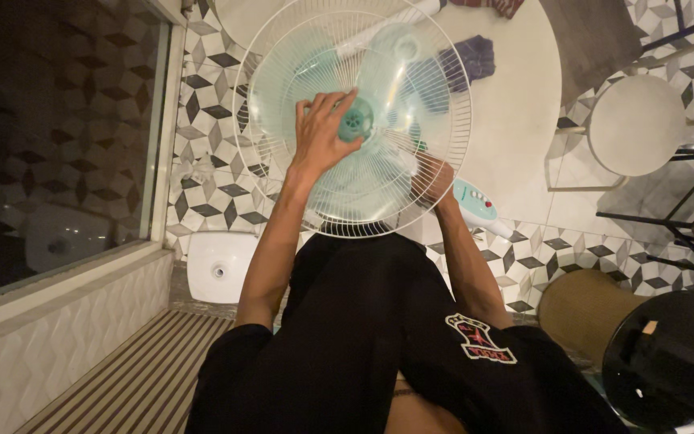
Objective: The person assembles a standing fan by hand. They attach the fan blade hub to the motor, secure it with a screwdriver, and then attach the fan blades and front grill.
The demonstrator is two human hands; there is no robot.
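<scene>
— What does the head camera show right in front of the person?

— A fan head (355, 120), held up over the lap, with its white wire guard (443, 120) facing the camera and pale green translucent blades (387, 72) inside it. It sits between the two forearms, above the black shirt (363, 337).

— And the left hand?

— The left hand (323, 133) lies on the blades, inside the guard's ring. Its fingers are spread and curled loosely around the green hub cap (357, 120) at the centre, fingertips touching it: a light grasp on the cap, not a fist.

— The right one?

— The right hand (434, 181) is behind the guard at its lower right edge, seen through the wires. It seems closed on the rim or the body behind it, but the wires blur it, so I cannot tell what exactly the fingers clench.

— What lies around?

— Just beside the right hand, the fan's white control neck with buttons (479, 205) slants down to the right. Behind the fan stands a round white table (516, 104) with a purple cloth (471, 58) on it. A white stool (636, 124) stands to the right, on a patterned tile floor (218, 185). A white round base (220, 265) lies on the floor at lower left, and a dark glass ball (668, 358) sits at lower right.
</scene>
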